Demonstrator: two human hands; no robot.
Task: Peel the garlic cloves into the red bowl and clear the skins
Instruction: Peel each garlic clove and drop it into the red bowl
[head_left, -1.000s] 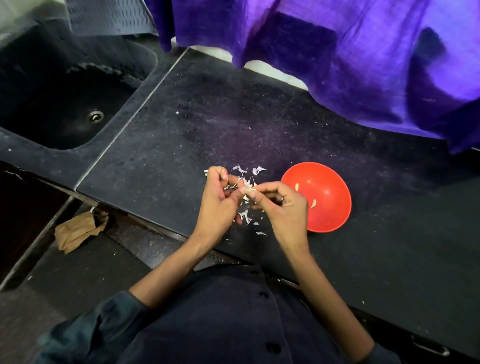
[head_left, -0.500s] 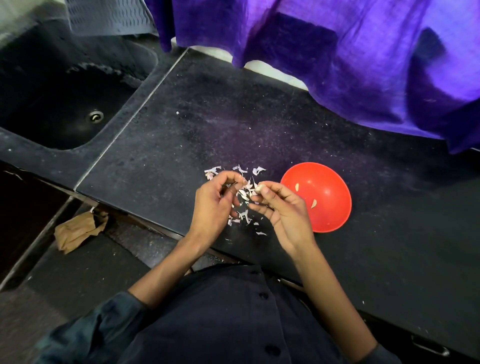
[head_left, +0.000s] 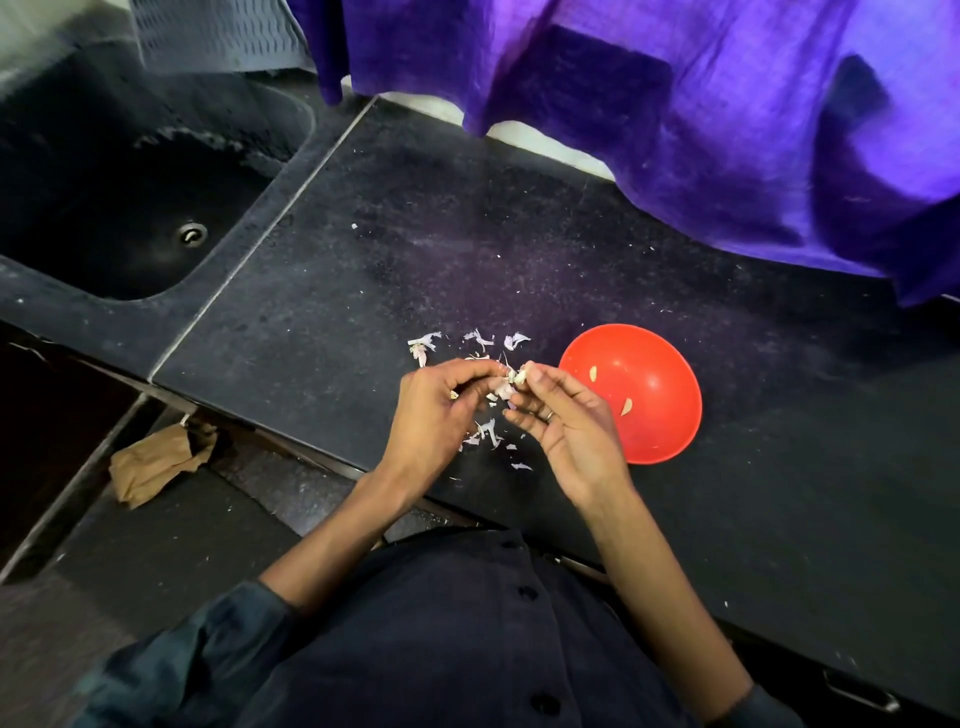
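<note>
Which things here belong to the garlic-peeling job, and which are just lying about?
Part of the job:
garlic clove, pinched between left hand and right hand
red bowl with peeled cloves
skins on the counter

Lying about:
sink
purple cloth
brown paper bag on the floor

Dark speckled stone counter, sink basin set into its left end. Red bowl sits on the counter near the front edge, just right of a loose scatter of pale garlic skins; more skins lie slightly farther back. Purple cloth drapes over the rear edge.
</note>
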